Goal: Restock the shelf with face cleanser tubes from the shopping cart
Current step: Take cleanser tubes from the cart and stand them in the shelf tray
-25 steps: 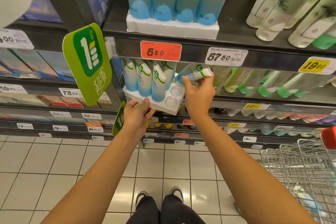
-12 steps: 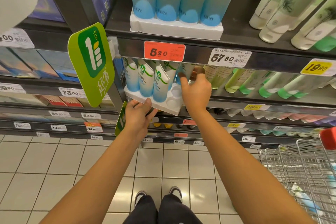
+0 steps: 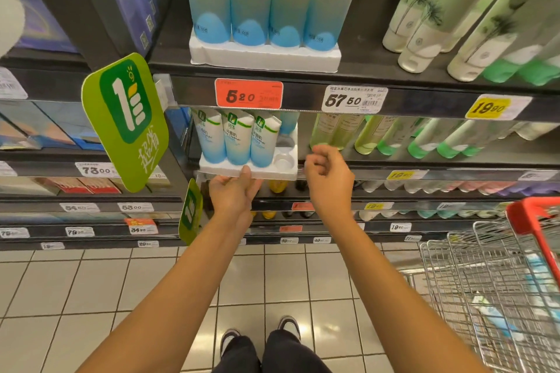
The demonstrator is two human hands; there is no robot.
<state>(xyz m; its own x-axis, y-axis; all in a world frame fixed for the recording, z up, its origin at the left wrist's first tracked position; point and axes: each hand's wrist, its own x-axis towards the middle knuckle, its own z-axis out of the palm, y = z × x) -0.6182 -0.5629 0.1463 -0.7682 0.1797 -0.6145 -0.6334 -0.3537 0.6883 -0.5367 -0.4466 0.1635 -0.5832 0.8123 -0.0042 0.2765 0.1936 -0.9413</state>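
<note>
A white foam tray (image 3: pixel 272 173) sits on the middle shelf, pulled to its front edge. Three white-and-blue face cleanser tubes (image 3: pixel 238 142) stand in its front row, and another tube (image 3: pixel 288 123) shows behind them at the back right. The sockets at the tray's front right hold nothing. My left hand (image 3: pixel 233 194) grips the tray's front edge from below, thumb on top. Just right of the tray, my right hand (image 3: pixel 330 179) hangs in the air with loosely curled fingers and nothing in it.
The shopping cart (image 3: pixel 500 266) with a red handle (image 3: pixel 533 221) stands at the lower right, with blue-and-white tubes (image 3: pixel 491 315) lying inside. A green promo sign (image 3: pixel 127 118) juts out left of the tray. Green-capped tubes (image 3: pixel 378 136) fill the shelf to the right.
My right hand put the tube it carried into the back of the tray, let go and drew back to the right. My left hand stayed on the tray.
</note>
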